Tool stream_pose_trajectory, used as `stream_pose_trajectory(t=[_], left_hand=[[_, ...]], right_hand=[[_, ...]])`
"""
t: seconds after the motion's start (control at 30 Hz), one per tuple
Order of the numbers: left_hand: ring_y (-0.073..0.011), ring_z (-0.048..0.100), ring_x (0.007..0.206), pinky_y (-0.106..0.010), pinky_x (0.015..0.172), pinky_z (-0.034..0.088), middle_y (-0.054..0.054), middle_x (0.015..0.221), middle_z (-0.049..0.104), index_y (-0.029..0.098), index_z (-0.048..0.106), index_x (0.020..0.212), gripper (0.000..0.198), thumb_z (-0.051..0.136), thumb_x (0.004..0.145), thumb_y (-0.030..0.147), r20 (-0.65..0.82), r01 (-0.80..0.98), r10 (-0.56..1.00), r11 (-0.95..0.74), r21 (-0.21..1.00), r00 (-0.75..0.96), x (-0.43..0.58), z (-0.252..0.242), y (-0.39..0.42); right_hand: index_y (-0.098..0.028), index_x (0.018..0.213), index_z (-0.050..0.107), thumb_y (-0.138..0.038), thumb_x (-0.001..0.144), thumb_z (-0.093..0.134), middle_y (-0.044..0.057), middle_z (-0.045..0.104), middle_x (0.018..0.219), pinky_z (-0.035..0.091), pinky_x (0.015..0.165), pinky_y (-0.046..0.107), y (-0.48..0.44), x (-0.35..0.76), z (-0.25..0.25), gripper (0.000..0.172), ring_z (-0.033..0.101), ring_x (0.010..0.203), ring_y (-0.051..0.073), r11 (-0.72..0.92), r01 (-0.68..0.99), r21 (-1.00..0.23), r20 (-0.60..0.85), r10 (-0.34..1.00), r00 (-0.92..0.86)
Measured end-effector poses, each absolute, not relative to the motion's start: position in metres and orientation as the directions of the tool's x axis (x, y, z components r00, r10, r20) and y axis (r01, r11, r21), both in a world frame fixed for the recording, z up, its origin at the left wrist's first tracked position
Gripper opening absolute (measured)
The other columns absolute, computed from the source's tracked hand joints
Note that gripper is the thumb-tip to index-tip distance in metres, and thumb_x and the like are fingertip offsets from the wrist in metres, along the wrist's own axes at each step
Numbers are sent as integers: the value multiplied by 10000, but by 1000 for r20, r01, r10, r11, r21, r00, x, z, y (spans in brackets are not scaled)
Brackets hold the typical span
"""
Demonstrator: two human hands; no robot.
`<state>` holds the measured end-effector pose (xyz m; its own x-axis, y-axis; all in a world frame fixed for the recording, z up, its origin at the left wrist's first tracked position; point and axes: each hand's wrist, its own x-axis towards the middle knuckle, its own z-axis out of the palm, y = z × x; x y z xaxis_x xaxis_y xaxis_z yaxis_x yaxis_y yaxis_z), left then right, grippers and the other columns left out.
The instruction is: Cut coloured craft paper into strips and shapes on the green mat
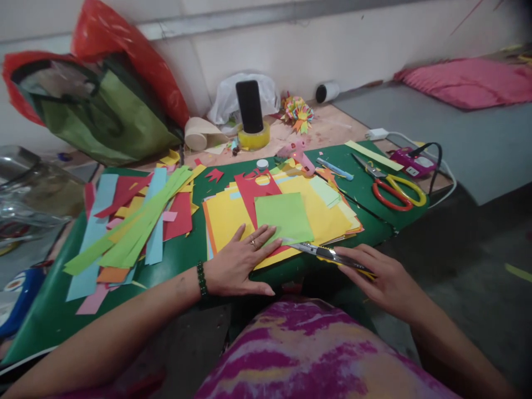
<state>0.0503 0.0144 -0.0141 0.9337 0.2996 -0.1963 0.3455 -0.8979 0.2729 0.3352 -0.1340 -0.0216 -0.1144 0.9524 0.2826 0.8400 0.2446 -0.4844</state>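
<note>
"Green paper square (286, 216), flat and matte: that's what I have mid-frame in the head view. It lies on a stack of yellow sheets (330, 208), slightly askew, with part of a red sheet (249, 188) tucked beneath it."

"What are the hands doing, from where you sit?"

"On my screen the left hand (245, 257) is spread flat, palm down, fingers stretched over the square's near left corner; it has hold of nothing. I see the right hand (382, 277), just beyond the square's near right corner, curled closed round a slim utility knife (328, 255). Its thin metal blade (295, 244) lies along the square's near edge. Whether it bites into the paper, I can't tell."

"And the textures around the square?"

"To its left I have long lime strips (133, 238) crossing pale blue strips (153, 249) in a loose heap. To its right, scissors (376, 170) with rounded red and yellow handles. Just past its far edge, a pink plastic glue gun (305, 162); well behind it, a spiky ball (298, 111) of folded multicoloured paper, and a dark phone (250, 108) upright at a glossy yellow tape roll (254, 138). Smooth green sheeting (183, 253) spreads under the square's stack."
</note>
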Motion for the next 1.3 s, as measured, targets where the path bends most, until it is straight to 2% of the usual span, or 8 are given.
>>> stream_pose_trajectory(t=[0.67, 0.87, 1.07, 1.3], left_hand=[[-396, 143, 1464, -635, 1132, 33, -181, 1602, 120, 211, 205, 1542, 1014, 362, 768, 846, -206, 362, 311, -882, 301, 928, 52, -12, 14], [-376, 120, 1473, -635, 1126, 73, -198, 1602, 88, 190, 67, 1557, 1007, 290, 809, 825, -201, 342, 285, -866, 364, 937, 44, -6, 22], [-359, 134, 1475, -617, 1137, 10, -176, 1597, 149, 214, 86, 1557, 996, 294, 803, 830, -214, 311, 248, -883, 353, 945, 33, -8, 24], [-364, 146, 1471, -600, 1144, 24, -185, 1595, 149, 193, 68, 1558, 1040, 330, 786, 839, -200, 316, 262, -893, 321, 944, 34, -11, 22]], right_hand=[[-204, 1145, 646, -283, 946, 485, 71, 690, 881, 560, 650, 260, -130, 323, -21, 268, 689, 742, 163, 273, 809, -520, 267, 952, -150], [-202, 1149, 638, -293, 951, 491, 73, 699, 903, 563, 665, 260, -132, 325, -25, 262, 694, 767, 166, 267, 808, -525, 274, 952, -136], [-209, 1141, 640, -300, 950, 487, 70, 700, 887, 561, 655, 267, -131, 323, -23, 262, 690, 745, 166, 261, 811, -524, 267, 954, -134], [-207, 1156, 641, -285, 948, 483, 71, 685, 874, 555, 626, 261, -126, 316, -23, 273, 682, 706, 161, 284, 810, -513, 279, 948, -156]])
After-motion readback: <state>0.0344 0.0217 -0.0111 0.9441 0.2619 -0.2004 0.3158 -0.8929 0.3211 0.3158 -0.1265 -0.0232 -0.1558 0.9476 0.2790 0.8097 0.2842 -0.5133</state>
